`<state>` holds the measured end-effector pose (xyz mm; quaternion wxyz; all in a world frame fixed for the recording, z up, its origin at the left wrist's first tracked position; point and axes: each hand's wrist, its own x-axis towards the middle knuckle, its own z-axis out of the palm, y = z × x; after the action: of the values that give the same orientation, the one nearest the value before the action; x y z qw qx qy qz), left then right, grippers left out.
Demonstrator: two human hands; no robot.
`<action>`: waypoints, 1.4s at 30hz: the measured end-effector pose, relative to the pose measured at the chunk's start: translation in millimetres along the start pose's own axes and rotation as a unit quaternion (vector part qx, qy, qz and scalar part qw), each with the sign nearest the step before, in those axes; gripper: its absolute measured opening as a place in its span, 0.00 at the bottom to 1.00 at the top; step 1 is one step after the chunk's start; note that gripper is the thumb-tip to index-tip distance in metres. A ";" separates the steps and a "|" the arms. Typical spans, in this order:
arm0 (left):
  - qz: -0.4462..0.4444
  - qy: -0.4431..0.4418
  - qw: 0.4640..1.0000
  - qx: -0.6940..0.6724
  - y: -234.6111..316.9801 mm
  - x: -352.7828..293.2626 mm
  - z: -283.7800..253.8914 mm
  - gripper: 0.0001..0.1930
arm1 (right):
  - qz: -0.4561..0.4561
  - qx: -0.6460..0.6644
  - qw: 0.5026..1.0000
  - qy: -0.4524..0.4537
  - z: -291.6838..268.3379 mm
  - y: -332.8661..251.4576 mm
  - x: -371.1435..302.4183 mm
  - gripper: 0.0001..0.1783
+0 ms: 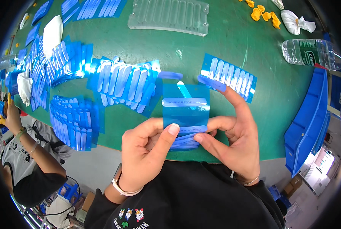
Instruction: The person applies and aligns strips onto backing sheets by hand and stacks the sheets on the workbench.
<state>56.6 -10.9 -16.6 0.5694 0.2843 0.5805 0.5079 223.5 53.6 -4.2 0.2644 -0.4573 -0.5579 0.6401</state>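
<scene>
My left hand (145, 147) is closed on the left side of a translucent blue film sheet (185, 116), thumb on top. The sheet bears several rounded oblong strips and bends near the table's front edge. My right hand (237, 141) pinches its right side between thumb and fingers. Its index finger stretches forward, with a loose blue strip (212, 82) at the tip. That strip overlaps the corner of another blue sheet with pale strips (231, 76). Another loose strip (170, 75) lies beyond the held sheet, and a small turquoise-and-white piece (183, 91) shows near the sheet's far edge.
Stacks of blue strip sheets (121, 82) spread leftward on the green table (140, 49). A clear slotted tray (168, 17) lies at the back. Yellow finger cots (265, 15), a water bottle (307, 52) and a blue bin (309, 122) are rightward. A co-worker's arm (37, 149) is at left.
</scene>
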 end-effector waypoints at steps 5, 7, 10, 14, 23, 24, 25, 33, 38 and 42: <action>-0.026 0.012 0.999 -0.030 -0.4 0.3 -1.2 0.08 | 0.018 0.018 1.000 -0.019 1.3 -1.1 2.0 0.45; -0.028 0.010 0.999 -0.022 2.1 -0.1 -3.7 0.08 | 0.020 0.017 0.999 -0.019 2.7 -3.5 3.6 0.45; -0.033 0.002 0.999 -0.012 3.2 1.1 -5.0 0.08 | 0.021 0.015 1.000 -0.010 3.4 -3.7 3.0 0.44; -0.032 0.006 0.999 -0.008 9.7 1.4 -5.9 0.08 | 0.023 0.030 0.999 -0.018 6.6 -6.4 5.5 0.43; -0.075 -0.004 0.997 0.014 6.5 -4.2 -8.7 0.08 | 0.045 0.024 0.998 0.028 9.4 -8.1 -0.1 0.44; -0.064 -0.007 0.998 0.021 5.5 -4.0 -10.2 0.09 | 0.045 0.028 0.998 0.029 10.5 -8.7 1.1 0.44; -0.056 -0.014 0.998 0.024 4.8 -4.6 -7.8 0.09 | 0.049 0.028 0.998 0.033 8.4 -10.2 0.2 0.43; 0.001 0.039 0.993 -0.114 3.4 0.0 -20.0 0.09 | 0.033 -0.004 0.999 -0.038 14.4 -9.3 2.9 0.42; 0.015 0.018 0.996 -0.086 -1.1 3.5 -22.2 0.08 | 0.014 -0.017 0.999 -0.041 15.4 -10.9 2.9 0.43; 0.012 0.035 0.996 -0.086 -3.3 3.5 -20.0 0.08 | -0.018 -0.050 0.998 -0.022 12.8 -7.8 10.1 0.42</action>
<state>37.8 -14.1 -24.2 0.5652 0.2236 0.5508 0.5720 206.4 58.0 -0.1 0.2408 -0.4456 -0.6031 0.6162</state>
